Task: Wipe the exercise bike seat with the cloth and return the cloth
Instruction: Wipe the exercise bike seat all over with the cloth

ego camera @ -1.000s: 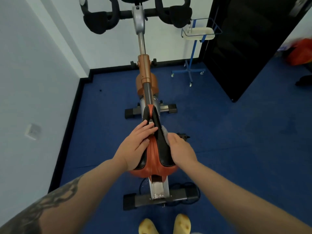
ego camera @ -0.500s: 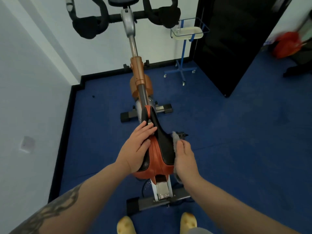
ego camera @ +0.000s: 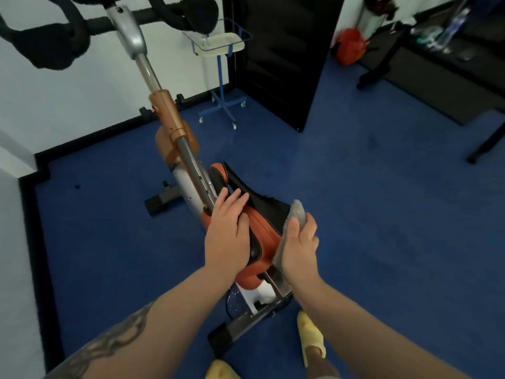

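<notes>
While the right hand [ego camera: 299, 248] has the grey cloth [ego camera: 293, 220] pinched between thumb and curled fingers, the cloth sits against the right flank of the seat [ego camera: 263, 231], upper edge sticking up above the knuckles, lower edge trailing down toward the seat's rear. Left hand [ego camera: 228, 233] lies flat on the seat's left side, fingers extended and close together, holding nothing, tips near the grey seat post [ego camera: 195, 173]. Reads as bracing.

Step in hand, my read: wiping the right side. Orange top and black centre strip are exposed; can't tell from here if they're clean.

Risks:
- Cloth is bunched, so contact patch looks small. A stroke could skim the edge and miss the saddle's underside curve.
- Loose lower tail hangs near the rail and bracket under the seat (can't see exactly how close). A downward pass could snag it there.
- Left palm covers a good part of the left side. That patch gets skipped unless the hand shifts.
- Bike [ego camera: 175, 149] appears skewed in view, feet in yellow slippers [ego camera: 311, 340] right beside the rear stabiliser bar [ego camera: 246, 321]. Hard sideways push on the seat could rock the frame or catch a toe.

Return spot for the cloth: not identifiable; a small blue stand with a tray [ego camera: 218, 45] is by the wall, well apart.
</notes>
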The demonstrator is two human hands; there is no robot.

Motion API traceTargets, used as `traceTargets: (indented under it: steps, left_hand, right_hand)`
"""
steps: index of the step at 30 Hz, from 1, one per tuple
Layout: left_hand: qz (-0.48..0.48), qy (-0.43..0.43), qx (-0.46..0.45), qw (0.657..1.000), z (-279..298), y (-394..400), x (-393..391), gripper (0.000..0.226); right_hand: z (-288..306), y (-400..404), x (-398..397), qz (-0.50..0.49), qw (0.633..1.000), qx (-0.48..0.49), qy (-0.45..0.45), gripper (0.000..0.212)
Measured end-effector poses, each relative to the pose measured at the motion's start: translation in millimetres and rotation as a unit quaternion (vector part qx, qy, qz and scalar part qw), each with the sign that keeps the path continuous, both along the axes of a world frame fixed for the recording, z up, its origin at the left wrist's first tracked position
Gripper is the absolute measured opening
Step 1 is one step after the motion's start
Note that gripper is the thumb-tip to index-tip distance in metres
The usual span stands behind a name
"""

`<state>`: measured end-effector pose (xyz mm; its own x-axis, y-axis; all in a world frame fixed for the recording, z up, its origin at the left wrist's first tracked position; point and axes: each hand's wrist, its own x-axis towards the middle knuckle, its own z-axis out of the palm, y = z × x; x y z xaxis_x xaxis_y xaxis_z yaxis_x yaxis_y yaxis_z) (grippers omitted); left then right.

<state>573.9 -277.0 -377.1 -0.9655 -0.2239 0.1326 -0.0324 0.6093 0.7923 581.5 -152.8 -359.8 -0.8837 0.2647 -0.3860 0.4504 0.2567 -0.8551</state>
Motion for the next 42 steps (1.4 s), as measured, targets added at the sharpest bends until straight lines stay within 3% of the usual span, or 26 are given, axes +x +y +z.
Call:
traceTargets:
  steps: [7,11,14,18,22,25,29,32,37,42]
  left_hand:
    - [0.003,-0.013,-0.011,1.0,2,2,0,0.04]
    - [0.005,-0.008,-0.016,1.0,3,2,1,0.04]
    - [0.002,-0.007,-0.017,1.0,4,3,1,0.04]
    - [0.005,-0.014,-0.019,1.0,5,3,0,0.039]
    - [0.011,-0.006,-0.004,1.0,4,2,0,0.037]
    - [0.008,-0.008,0.0,1.0,4,2,1,0.037]
    - [0.012,-0.009,-0.001,1.0,4,2,1,0.037]
    - [0.007,-0.011,-0.001,1.0,3,2,0,0.037]
    - [-0.062,-0.028,0.027,0.997,6,-6,-1,0.04]
    - [-0.165,0.045,-0.088,0.981,15,-38,-24,0.038]
  right_hand:
    - [7,9,-43,-0.005,0.994,0.003,-0.111,0.058]
    - [3,-9,-9,-0.03,0.998,0.032,-0.034,0.055]
    - [-4,-22,32,-0.031,1.0,-0.002,0.0,0.065]
    - [-8,-9,2,-0.038,0.999,-0.013,0.001,0.062]
    - [-4,5,-33,0.026,0.998,0.05,0.034,0.051]
    - [-2,0,-20,0.025,0.996,0.059,0.067,0.049]
    - [-7,-25,34,0.021,0.99,0.075,0.115,0.061]
    - [-9,-21,9,-0.018,0.992,0.059,0.106,0.057]
    - [-3,-4,-22,-0.04,0.997,0.043,0.048,0.048]
    - [-3,-56,22,-0.152,0.982,0.052,0.102,0.053]
